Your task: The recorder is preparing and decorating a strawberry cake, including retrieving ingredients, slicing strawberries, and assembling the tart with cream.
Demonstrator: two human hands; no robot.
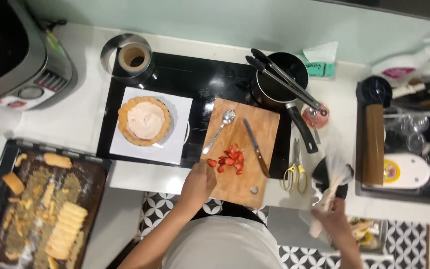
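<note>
A knife (256,147) and spoon (219,130) lie on the wooden cutting board (255,177). The left hand (198,183) touches the strawberry pieces (230,160), fingers loosely curled; the right hand (330,213) grips a plastic bag (335,172).

Grey countertop oven (11,55) cut off by left and top edges. Dark baking tray of biscuits and crumbs (41,209) runs off bottom-left corner. Right hand (332,219) blurred, grips crinkled clear plastic bag (332,174); bag contents unreadable. Small metal tray (374,236) below it mostly hidden by the right arm. Cluttered dish rack (414,144) cropped at right edge, items there too jumbled to tell. Left hand (197,184) hides wooden cutting board's (250,174) left edge.
</note>
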